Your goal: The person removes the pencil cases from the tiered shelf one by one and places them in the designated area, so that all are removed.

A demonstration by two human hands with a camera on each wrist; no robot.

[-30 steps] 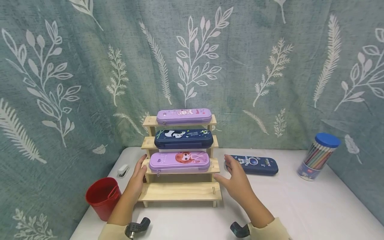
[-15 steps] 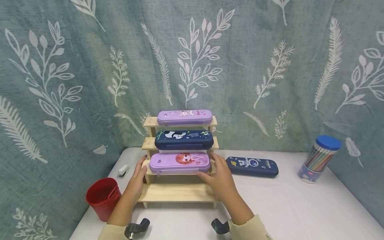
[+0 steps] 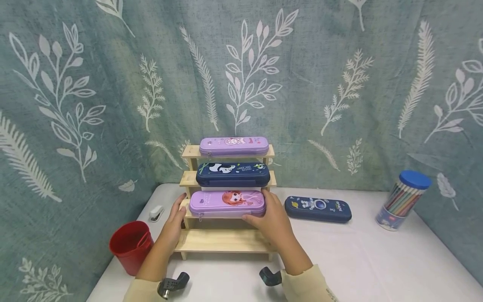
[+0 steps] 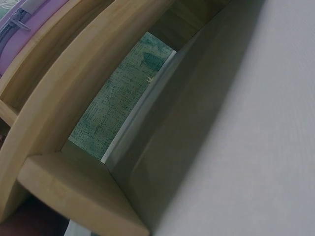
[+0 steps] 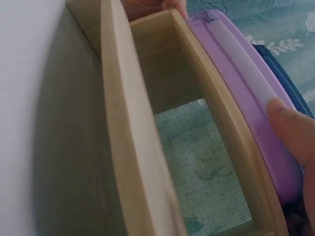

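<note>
A wooden stepped rack [image 3: 226, 241] stands on the table, each of its upper three tiers bearing a pencil case. My right hand [image 3: 277, 220] grips the right end of the purple pencil case with a red-haired girl [image 3: 222, 200], on the third tier from the top; its thumb [image 5: 290, 125] lies along the front. This case overlaps the tier in the head view. My left hand [image 3: 173, 224] rests against the rack's left side, fingers extended; it is mostly hidden in the left wrist view. Above are the dark blue panda pencil case [image 3: 232, 175] and a light purple pencil case [image 3: 234, 145].
Right of the rack lies a dark blue space pencil case [image 3: 318, 209], and farther right stands a tub of colored pencils [image 3: 401, 203] with a blue lid. A red bucket [image 3: 130, 251] and a white stapler [image 3: 156, 213] are at the left. Patterned cloth hangs behind.
My right hand has moved left from beside the space pencil case to the purple girl pencil case and taken hold of its right end. The left hand stays at the rack.
</note>
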